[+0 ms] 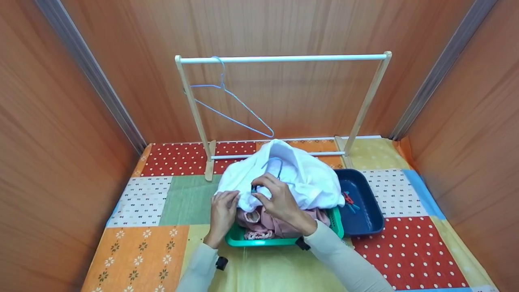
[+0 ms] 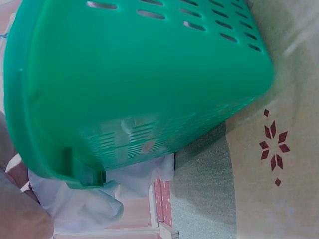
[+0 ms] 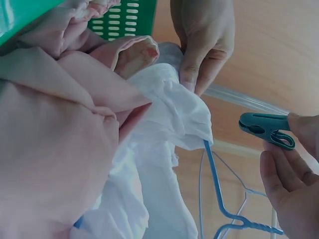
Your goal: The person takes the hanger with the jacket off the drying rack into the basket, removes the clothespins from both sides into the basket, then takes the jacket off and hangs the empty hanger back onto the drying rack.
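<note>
White garment (image 1: 300,178): heaped over the green basket (image 1: 243,240), on a blue hanger (image 3: 212,179) whose arm pokes out from under the cloth in the right wrist view; sits near the middle of the desk (image 1: 162,251), in front of the rack.
Left hand (image 1: 222,213): fingers curled, pinching the garment's edge at its left side; seen also in the right wrist view (image 3: 202,42).
Right hand (image 1: 279,200): fingers pinching a teal clothes peg (image 3: 264,129), held just beside the garment's edge and the hanger arm.
Pink clothes (image 1: 267,225): in the basket, under the white garment.
Green basket: slotted plastic walls; fills the left wrist view (image 2: 139,84); stands on the patchwork cloth of the desk.
Dark blue tray (image 1: 369,211): just to the right of the basket, touching it; holds red and blue pegs (image 1: 349,199).
Wooden rack (image 1: 284,59): stands at the back of the desk; white rail on top.
Second blue hanger (image 1: 233,103): hooked on the rail near its left end, hanging tilted, bare.
</note>
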